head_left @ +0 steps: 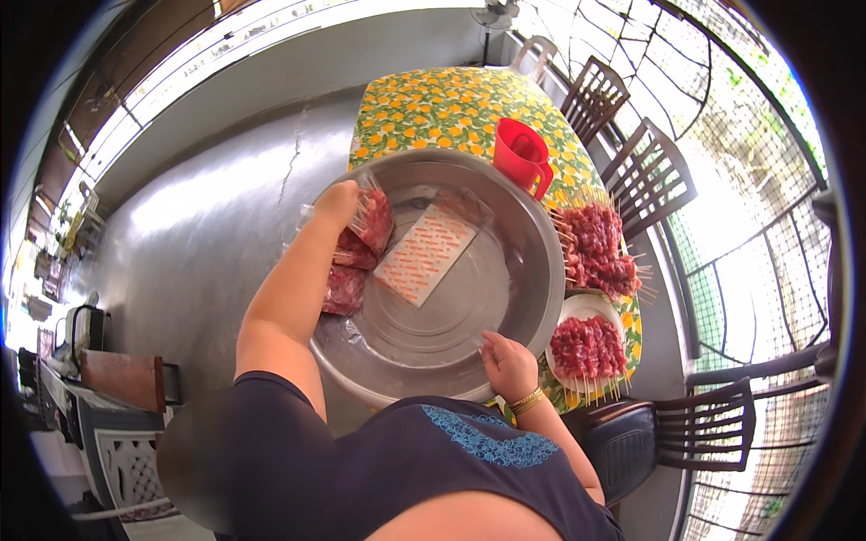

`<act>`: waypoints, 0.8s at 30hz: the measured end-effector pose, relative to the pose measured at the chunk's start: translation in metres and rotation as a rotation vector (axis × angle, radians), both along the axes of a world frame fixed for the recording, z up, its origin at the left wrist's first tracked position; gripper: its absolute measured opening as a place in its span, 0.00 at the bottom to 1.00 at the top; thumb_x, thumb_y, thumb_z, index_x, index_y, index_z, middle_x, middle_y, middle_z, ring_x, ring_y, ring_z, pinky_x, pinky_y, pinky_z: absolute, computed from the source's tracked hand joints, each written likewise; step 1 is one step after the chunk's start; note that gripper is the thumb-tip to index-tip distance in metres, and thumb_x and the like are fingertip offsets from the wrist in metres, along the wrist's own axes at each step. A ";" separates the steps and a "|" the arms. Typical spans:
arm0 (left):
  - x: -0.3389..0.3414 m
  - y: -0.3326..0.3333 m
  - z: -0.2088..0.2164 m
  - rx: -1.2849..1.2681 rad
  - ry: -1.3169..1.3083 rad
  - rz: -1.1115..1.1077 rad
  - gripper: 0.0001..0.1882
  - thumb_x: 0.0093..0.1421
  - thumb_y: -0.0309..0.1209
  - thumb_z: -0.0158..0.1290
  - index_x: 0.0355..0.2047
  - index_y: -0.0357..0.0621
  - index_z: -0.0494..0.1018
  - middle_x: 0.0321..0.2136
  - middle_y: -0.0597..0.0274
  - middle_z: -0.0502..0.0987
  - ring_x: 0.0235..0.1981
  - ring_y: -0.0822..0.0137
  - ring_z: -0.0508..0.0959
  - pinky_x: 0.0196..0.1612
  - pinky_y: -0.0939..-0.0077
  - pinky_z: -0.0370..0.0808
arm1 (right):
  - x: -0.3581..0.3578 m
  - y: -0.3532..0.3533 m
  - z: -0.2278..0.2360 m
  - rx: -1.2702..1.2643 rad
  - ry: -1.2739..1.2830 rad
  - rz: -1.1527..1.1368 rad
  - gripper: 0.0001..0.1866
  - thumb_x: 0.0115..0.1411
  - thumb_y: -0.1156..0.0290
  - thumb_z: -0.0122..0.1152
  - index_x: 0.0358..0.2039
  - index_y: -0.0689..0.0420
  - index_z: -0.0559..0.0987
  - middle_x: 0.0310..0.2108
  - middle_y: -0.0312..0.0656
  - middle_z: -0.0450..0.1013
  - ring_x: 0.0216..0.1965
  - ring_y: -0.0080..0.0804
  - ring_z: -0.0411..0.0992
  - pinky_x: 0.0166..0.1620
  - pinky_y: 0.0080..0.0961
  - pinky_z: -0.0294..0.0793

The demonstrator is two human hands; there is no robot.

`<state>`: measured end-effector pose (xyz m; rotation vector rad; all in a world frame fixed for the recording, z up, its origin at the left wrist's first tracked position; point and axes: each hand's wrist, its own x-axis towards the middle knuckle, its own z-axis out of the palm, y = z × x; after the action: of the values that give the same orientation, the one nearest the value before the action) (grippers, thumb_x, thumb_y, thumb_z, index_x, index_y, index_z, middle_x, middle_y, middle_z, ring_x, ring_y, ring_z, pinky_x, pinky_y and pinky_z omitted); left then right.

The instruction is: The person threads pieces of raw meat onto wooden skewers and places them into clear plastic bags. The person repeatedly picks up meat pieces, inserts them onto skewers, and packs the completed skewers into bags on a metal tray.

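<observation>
Head view, left hand (338,200) grasping clear skewer bag (372,221), right hand (508,361) gripping basin (532,270) rim.

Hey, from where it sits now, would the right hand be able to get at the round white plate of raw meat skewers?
Probably yes. The right hand rests on the near rim of the large round metal basin, and the round white plate of raw meat skewers lies just to its right with nothing between them.
</observation>
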<state>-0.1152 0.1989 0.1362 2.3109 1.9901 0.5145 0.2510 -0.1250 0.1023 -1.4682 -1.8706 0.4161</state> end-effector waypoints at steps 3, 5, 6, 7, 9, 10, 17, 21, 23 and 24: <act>-0.028 0.025 -0.018 -0.081 -0.260 0.078 0.13 0.64 0.39 0.51 0.37 0.44 0.78 0.34 0.43 0.80 0.39 0.42 0.80 0.41 0.53 0.75 | 0.000 0.003 0.001 -0.003 -0.068 0.017 0.14 0.58 0.69 0.63 0.44 0.56 0.80 0.28 0.43 0.79 0.32 0.43 0.78 0.36 0.40 0.77; -0.049 0.030 -0.023 -0.066 -0.156 0.071 0.14 0.63 0.41 0.51 0.37 0.46 0.80 0.33 0.46 0.81 0.38 0.44 0.80 0.41 0.52 0.75 | 0.000 0.004 0.002 -0.022 -0.082 0.024 0.14 0.57 0.69 0.63 0.44 0.57 0.80 0.28 0.42 0.78 0.32 0.42 0.78 0.36 0.39 0.76; -0.059 0.032 -0.023 -0.044 -0.100 0.070 0.14 0.63 0.42 0.51 0.36 0.48 0.80 0.32 0.47 0.82 0.38 0.45 0.81 0.41 0.52 0.75 | -0.001 0.004 0.002 -0.024 -0.093 0.018 0.14 0.57 0.69 0.63 0.44 0.56 0.80 0.27 0.42 0.78 0.32 0.42 0.78 0.36 0.39 0.76; -0.067 0.033 -0.024 -0.093 -0.093 0.097 0.14 0.63 0.42 0.51 0.36 0.47 0.81 0.31 0.48 0.82 0.37 0.45 0.81 0.41 0.52 0.75 | -0.002 0.004 0.002 -0.023 -0.095 0.016 0.14 0.57 0.69 0.63 0.44 0.56 0.80 0.27 0.42 0.78 0.32 0.42 0.78 0.36 0.39 0.76; -0.082 0.032 -0.026 -0.146 -0.070 0.143 0.15 0.62 0.44 0.53 0.35 0.47 0.81 0.31 0.49 0.82 0.37 0.46 0.81 0.40 0.53 0.75 | -0.003 0.007 0.004 -0.022 -0.100 0.013 0.13 0.57 0.69 0.63 0.43 0.56 0.80 0.27 0.41 0.78 0.32 0.41 0.78 0.37 0.39 0.76; -0.088 0.030 -0.028 -0.184 -0.070 0.166 0.16 0.62 0.45 0.53 0.34 0.47 0.81 0.31 0.49 0.82 0.37 0.47 0.81 0.40 0.53 0.75 | -0.003 0.008 0.006 -0.027 -0.102 0.016 0.13 0.57 0.69 0.63 0.43 0.56 0.80 0.27 0.41 0.78 0.32 0.41 0.78 0.37 0.39 0.76; -0.092 0.017 -0.038 -0.143 -0.056 0.299 0.17 0.61 0.49 0.55 0.36 0.50 0.80 0.34 0.52 0.83 0.40 0.49 0.82 0.42 0.54 0.76 | -0.006 0.010 0.010 -0.091 -0.176 0.029 0.13 0.56 0.68 0.63 0.42 0.55 0.80 0.27 0.40 0.78 0.32 0.41 0.78 0.37 0.38 0.76; -0.075 0.009 -0.022 -0.160 -0.024 0.320 0.16 0.61 0.48 0.56 0.39 0.51 0.79 0.39 0.52 0.83 0.42 0.49 0.81 0.45 0.53 0.76 | -0.005 0.008 0.005 -0.082 -0.177 0.024 0.12 0.55 0.68 0.63 0.41 0.55 0.80 0.27 0.40 0.78 0.32 0.40 0.78 0.36 0.39 0.75; -0.062 0.009 -0.012 -0.136 0.018 0.406 0.14 0.61 0.44 0.55 0.38 0.48 0.79 0.39 0.49 0.82 0.42 0.48 0.81 0.46 0.54 0.76 | -0.004 0.008 0.003 -0.077 -0.165 0.021 0.12 0.55 0.68 0.63 0.40 0.54 0.80 0.27 0.39 0.78 0.32 0.40 0.77 0.36 0.39 0.75; -0.055 0.009 -0.008 -0.111 0.048 0.452 0.13 0.61 0.42 0.54 0.38 0.47 0.78 0.39 0.48 0.82 0.41 0.47 0.81 0.46 0.54 0.76 | -0.004 0.008 0.002 -0.067 -0.167 0.016 0.12 0.55 0.68 0.63 0.40 0.54 0.80 0.26 0.39 0.77 0.32 0.40 0.77 0.36 0.39 0.75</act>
<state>-0.1706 0.2081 0.1285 1.8248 2.5025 0.3556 0.2473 -0.1172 0.1045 -1.5754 -2.0168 0.3772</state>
